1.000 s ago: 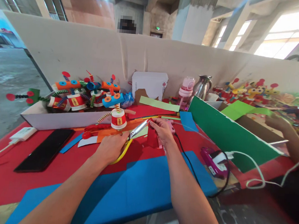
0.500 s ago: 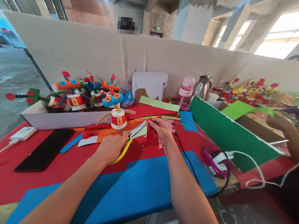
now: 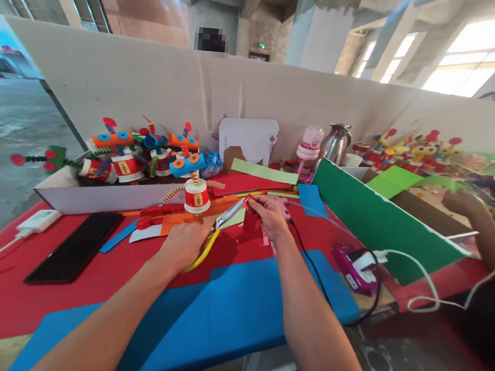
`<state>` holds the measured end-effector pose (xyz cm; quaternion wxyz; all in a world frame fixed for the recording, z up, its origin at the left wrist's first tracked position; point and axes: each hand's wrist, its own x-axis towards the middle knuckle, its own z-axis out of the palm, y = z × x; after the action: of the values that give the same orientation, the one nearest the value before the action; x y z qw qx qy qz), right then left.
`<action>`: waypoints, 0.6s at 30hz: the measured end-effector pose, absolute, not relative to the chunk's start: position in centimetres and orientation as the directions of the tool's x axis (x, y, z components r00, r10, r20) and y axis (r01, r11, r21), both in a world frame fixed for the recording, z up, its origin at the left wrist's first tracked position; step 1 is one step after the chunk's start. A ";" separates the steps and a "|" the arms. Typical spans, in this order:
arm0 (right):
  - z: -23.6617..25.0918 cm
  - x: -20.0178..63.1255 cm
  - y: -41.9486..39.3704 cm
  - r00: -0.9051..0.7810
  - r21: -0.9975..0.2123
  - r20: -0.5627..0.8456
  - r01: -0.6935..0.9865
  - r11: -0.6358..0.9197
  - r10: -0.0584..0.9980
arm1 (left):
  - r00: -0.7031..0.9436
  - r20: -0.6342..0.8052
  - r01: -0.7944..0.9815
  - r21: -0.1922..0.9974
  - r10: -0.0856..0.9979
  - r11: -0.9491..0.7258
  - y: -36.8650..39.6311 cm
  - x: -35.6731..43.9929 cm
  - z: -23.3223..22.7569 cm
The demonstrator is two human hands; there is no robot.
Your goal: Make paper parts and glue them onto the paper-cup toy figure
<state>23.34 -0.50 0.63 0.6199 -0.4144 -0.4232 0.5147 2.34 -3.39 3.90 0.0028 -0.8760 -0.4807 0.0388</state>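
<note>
My left hand [image 3: 185, 242] is closed around the yellow handles of a pair of scissors [image 3: 229, 214], whose blades point away and to the right. Pinched in the fingers of my right hand [image 3: 271, 215] is a piece of red paper [image 3: 251, 225]. The blade tips meet the paper's upper end beside my right fingertips; whether the blades are parted there is too small to tell. Just beyond my left hand stands a paper-cup figure [image 3: 197, 197] with a blue tube head and folded-paper arms. Orange paper [image 3: 177, 223] lies beneath the scissors' far side.
A white box [image 3: 99, 195] of similar figures stands left, behind a black phone [image 3: 72, 248]. Blue sheets [image 3: 237, 300] cover the near edge. To the right are a green-sided box [image 3: 378, 226], a purple power strip [image 3: 355, 270] with cables, and another person's hand [image 3: 462, 205].
The red paper and my right fingertips have shifted very slightly at the blade tips. My left hand and the scissors have hardly moved.
</note>
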 end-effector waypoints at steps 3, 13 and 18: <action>0.6 23.4 -0.5 0.120 -0.950 0.115 -0.277 0.145 0.986 | 0.538 -0.053 0.840 -0.046 0.841 -0.541 -3.4 2.3 3.8; 0.4 23.5 -0.5 0.094 -0.959 0.115 -0.249 0.135 0.989 | 0.531 -0.052 0.845 -0.034 0.846 -0.533 -3.3 2.4 3.8; 0.5 23.4 -0.7 0.090 -0.958 0.110 -0.255 0.130 0.990 | 0.539 -0.044 0.841 -0.036 0.841 -0.540 -3.1 2.3 3.6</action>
<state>23.39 -0.74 0.50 0.6092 -0.4171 -0.4402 0.5110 2.29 -3.15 3.58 0.0053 -0.8771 -0.4795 0.0281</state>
